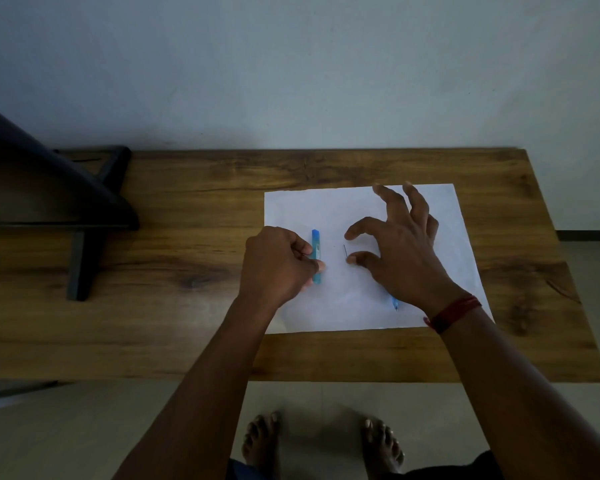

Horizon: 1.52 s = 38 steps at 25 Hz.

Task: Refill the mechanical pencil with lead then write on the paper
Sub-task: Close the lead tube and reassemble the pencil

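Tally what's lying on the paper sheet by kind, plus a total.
blue lead case: 1
loose pencil lead: 1
blue mechanical pencil, only its tip showing from under the right hand: 1
Total: 3

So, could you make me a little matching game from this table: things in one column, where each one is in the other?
Things:
1. case
2. lead
3. pencil
4. paper

Places:
A. flat on the table
B. mostly hidden under the right hand
C. gripped by the left hand
D. lying bare on the paper, just by the right hand's thumb

Pairs: 1-C, 2-D, 3-B, 4-A
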Each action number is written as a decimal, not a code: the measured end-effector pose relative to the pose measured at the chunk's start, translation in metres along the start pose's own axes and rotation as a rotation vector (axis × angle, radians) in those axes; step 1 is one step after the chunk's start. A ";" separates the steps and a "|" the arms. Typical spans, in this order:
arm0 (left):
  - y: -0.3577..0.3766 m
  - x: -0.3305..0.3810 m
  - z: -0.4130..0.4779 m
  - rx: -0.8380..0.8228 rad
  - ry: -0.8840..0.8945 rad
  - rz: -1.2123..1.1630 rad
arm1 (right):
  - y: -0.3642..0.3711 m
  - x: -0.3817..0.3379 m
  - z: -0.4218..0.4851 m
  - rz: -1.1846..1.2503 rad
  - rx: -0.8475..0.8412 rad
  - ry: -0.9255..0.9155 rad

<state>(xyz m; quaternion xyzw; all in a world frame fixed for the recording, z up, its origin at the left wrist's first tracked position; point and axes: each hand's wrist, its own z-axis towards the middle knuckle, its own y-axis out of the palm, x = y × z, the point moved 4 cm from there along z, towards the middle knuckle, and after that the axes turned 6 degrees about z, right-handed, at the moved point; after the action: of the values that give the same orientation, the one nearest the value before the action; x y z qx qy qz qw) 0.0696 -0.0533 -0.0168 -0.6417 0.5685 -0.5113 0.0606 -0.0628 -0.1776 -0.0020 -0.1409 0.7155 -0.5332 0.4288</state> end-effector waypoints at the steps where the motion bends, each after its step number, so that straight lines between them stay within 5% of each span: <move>1: 0.000 0.000 0.000 -0.005 0.000 -0.001 | 0.001 0.000 0.001 -0.001 -0.006 0.001; 7: -0.004 -0.001 0.003 -0.037 -0.004 0.023 | 0.007 -0.002 0.003 -0.021 -0.041 -0.007; 16: -0.025 -0.006 0.008 0.276 0.074 -0.066 | 0.005 -0.005 0.004 -0.054 -0.094 0.012; 38: -0.023 -0.003 0.007 0.312 0.130 -0.124 | 0.006 -0.014 -0.003 0.168 0.021 -0.115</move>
<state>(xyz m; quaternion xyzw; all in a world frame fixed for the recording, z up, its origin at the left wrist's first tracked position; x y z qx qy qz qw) 0.0900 -0.0469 -0.0066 -0.6238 0.4442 -0.6366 0.0910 -0.0551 -0.1640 -0.0003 -0.1060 0.6935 -0.4938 0.5138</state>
